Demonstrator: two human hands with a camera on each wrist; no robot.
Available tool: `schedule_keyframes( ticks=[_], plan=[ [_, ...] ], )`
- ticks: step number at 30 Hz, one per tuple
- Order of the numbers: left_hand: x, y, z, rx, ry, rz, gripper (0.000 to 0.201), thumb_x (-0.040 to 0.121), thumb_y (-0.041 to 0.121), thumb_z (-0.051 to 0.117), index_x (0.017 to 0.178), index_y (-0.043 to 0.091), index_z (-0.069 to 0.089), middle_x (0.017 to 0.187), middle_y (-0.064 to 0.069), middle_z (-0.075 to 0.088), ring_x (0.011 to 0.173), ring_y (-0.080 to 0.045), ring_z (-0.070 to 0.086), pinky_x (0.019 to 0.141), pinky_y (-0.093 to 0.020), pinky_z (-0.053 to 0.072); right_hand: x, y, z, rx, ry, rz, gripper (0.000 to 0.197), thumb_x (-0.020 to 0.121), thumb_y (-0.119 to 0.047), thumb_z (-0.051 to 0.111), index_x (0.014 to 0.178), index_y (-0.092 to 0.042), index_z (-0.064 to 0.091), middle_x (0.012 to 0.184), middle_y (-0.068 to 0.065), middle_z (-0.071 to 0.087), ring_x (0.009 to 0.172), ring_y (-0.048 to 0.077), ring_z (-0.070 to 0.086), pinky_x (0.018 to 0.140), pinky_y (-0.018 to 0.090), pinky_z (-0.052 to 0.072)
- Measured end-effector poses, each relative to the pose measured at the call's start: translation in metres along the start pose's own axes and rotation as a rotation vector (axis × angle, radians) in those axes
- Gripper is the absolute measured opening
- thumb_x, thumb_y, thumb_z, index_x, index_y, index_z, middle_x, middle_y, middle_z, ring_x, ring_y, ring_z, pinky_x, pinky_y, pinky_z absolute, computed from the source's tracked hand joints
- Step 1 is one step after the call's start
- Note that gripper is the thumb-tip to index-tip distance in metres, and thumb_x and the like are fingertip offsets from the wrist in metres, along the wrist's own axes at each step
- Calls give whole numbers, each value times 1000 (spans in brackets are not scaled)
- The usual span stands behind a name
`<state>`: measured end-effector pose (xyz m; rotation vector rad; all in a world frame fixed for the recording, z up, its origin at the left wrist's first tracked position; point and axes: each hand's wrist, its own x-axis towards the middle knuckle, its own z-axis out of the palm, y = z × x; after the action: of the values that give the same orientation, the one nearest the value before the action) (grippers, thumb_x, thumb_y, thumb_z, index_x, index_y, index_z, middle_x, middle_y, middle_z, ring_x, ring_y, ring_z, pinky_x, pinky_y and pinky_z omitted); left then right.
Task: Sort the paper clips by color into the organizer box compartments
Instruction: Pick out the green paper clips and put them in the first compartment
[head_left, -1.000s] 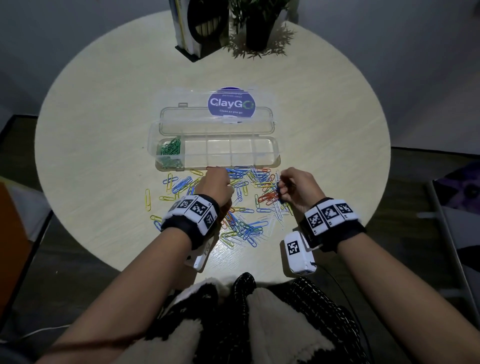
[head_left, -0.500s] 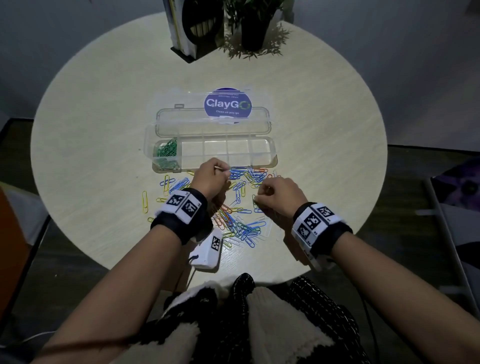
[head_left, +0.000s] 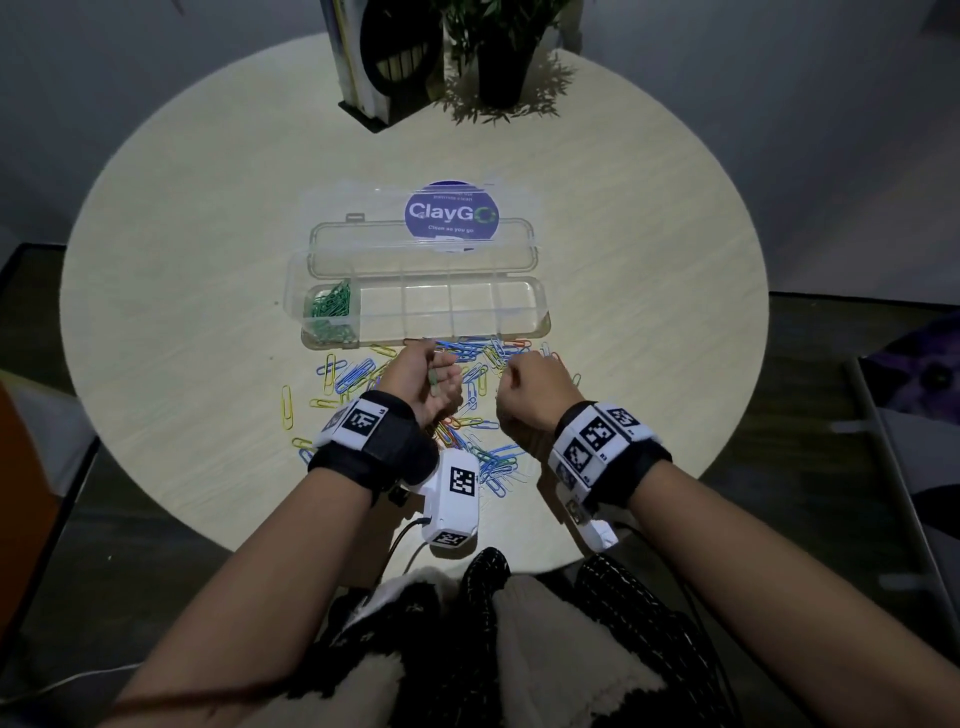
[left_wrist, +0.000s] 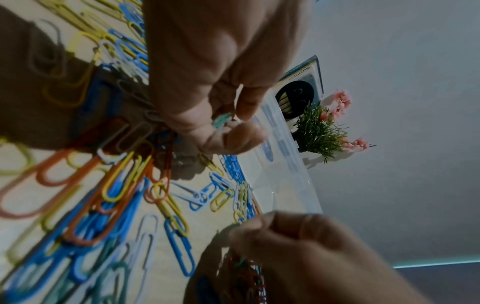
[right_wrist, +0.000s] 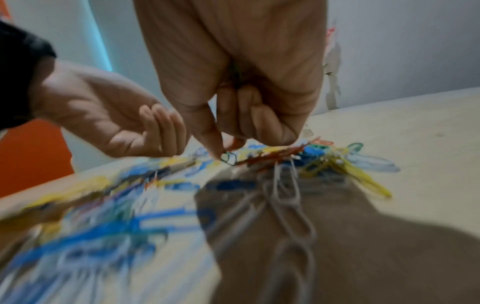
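Nearest: loose heap of coloured wire paper clips (head_left: 467, 415) on the round pale wooden table (head_left: 182, 312), both hands over it. Right hand (head_left: 535, 387) curled, thumb and forefinger pinching a dark green clip (right_wrist: 228, 158) at the heap's top. Left hand (head_left: 426, 379) palm up, fingers curled round a pale green clip (head_left: 432, 383). Beyond, just past the heap, the clear plastic organizer box (head_left: 537, 317), open. Green clips (head_left: 327, 306) fill its leftmost compartment, up and left of both grips; left hand nearer.
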<state>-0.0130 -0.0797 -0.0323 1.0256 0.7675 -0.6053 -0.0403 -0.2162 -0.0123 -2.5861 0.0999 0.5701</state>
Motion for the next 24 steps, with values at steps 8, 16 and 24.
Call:
schedule_keyframes(
  ticks=[8,16,24],
  plan=[
    [-4,-14,15,-164,-199,-89,42,99,19,27,70,7,55,43,-4,60,35,-16,60,37,-19,50,-5,-48,-26,-55,-96,-248,21,81,-6,53,62,-14,46,91,20,61,99,34,55,71,32,36],
    [-5,-11,8,-67,-104,-127,45,97,17,32,53,11,41,35,-1,44,24,-8,39,28,-6,25,-12,-36,-33,74,106,-314,13,79,-2,56,87,0,66,94,17,69,90,28,60,79,30,41],
    [-12,0,-13,-72,-142,-103,41,100,26,28,59,18,26,31,7,24,19,-5,21,23,-8,11,-30,7,18,-135,-296,-347,20,80,-15,67,98,-7,62,90,3,51,82,15,44,70,21,29]
  ],
)
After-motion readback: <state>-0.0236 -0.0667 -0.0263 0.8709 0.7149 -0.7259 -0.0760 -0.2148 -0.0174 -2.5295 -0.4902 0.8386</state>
